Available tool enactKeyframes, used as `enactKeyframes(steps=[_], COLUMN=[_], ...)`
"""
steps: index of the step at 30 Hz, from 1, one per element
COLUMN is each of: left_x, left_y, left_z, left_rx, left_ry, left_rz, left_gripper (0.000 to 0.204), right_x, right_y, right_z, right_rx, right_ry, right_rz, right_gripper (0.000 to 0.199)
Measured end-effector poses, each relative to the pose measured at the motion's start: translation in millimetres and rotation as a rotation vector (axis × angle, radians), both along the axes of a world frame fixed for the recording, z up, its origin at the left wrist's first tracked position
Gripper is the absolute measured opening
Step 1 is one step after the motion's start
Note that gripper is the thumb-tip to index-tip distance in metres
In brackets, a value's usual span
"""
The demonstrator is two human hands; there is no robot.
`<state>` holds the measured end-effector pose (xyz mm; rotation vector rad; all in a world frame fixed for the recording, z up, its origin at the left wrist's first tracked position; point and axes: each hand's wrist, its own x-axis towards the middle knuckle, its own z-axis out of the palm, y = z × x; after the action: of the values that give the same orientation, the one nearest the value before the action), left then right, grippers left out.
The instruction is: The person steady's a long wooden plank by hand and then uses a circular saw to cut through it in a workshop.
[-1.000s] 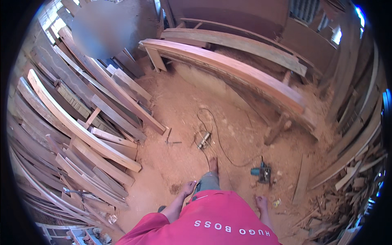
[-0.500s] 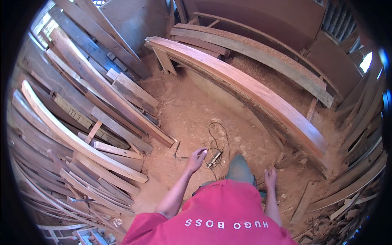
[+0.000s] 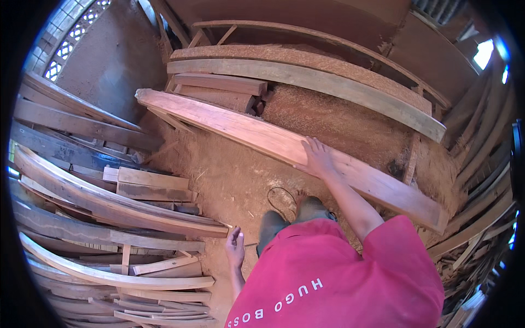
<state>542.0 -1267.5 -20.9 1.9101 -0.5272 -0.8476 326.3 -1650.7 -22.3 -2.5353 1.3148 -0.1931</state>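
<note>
A long reddish wooden plank [image 3: 240, 121] runs slantwise in front of me, from the far left to the nearer right. My right hand [image 3: 319, 158] rests palm down on its upper face, right of the middle, with the fingers stretched out. Beside my left leg hangs my left hand [image 3: 235, 249], its fingers bent together. Whatever they may hold is too small to make out. Close by that hand is the end of a thick timber [image 3: 208, 227] from the stack on the left; I cannot tell whether they touch.
Many boards lean and lie on the left, among them a pale curved board [image 3: 109, 276]. Behind the plank stands a trestle-like bench with a grey beam [image 3: 306, 74] and sawdust [image 3: 328, 112]. A looped cable [image 3: 281, 199] lies by my feet. More timber [image 3: 476, 218] fills the right side.
My right hand has gone from beside my leg onto the plank. My left hand has come down toward the left stack. My view has turned, and I stand closer to the plank.
</note>
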Motion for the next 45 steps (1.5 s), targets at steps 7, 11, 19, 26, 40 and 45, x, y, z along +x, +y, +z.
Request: enactKeyframes(steps=[7, 11, 19, 26, 40, 45], left_x=[101, 199, 329, 374, 345, 314], left_y=[-145, -243, -444, -504, -528, -588], left_z=[31, 16, -15, -45, -51, -37], left_rx=[0.114, 0.156, 0.602, 0.325, 0.373, 1.047], left_ry=[-0.282, -0.564, -1.235, -1.412, -0.921, -0.465], left_rz=[-0.13, -0.354, -1.183, -1.677, -2.03, -2.268], left_gripper=[0.057, 0.096, 0.133, 0.133, 0.12, 0.117], right_x=[113, 146, 180, 175, 118, 83], right_y=[-31, -36, -45, -52, -79, -110], right_z=[-14, -9, -10, -19, -23, -13], right_rx=[0.133, 0.214, 0.294, 0.294, 0.653, 0.868], right_ry=[0.172, 0.217, 0.451, 0.491, 0.466, 0.316], right_rz=[0.058, -0.052, -0.262, -0.176, -0.03, -0.138], right_gripper=[0.123, 0.129, 0.134, 0.123, 0.134, 0.126])
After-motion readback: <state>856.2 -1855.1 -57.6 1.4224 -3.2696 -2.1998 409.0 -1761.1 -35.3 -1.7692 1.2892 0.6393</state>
